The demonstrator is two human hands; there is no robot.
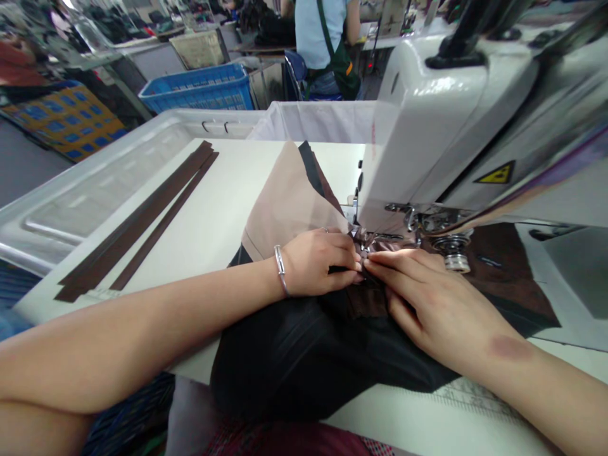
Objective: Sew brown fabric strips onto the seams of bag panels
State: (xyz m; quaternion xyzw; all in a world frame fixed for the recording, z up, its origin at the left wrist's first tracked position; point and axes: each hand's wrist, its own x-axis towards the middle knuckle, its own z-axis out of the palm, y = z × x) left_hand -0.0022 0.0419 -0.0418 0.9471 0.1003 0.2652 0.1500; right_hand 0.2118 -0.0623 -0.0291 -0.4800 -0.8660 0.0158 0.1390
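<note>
While the left hand (323, 263) curls with its thumb and fingertips closed on the edge of the dark cloth (294, 354) just beside the needle area, the right hand (430, 294) lies flatter, its fingers stretched out and close together, the tips pressing on the work. Both hands nearly meet at the near side of the white sewing machine (427, 126), where the dark cloth runs in under its head. The left forearm reaches in from the near left, palm down, with a thin metal bracelet (281, 269) at the wrist; the right forearm slants in from the near right, its wrist fairly straight.

Smooth and black with soft folds, the dark cloth hangs over the near edge of the pale, flat table (228, 190). A matte beige panel (289, 196), tapering at its far end, spreads beyond the left hand, and dark brown fabric (508, 253) lies to the right of the needle area. Long, narrow brown strips (137, 221) rest on the left of the table. Past its far left edge stands a translucent plastic bin (118, 149); farther off are a blue slatted basket (199, 92) and a person in a light blue top (318, 38).
</note>
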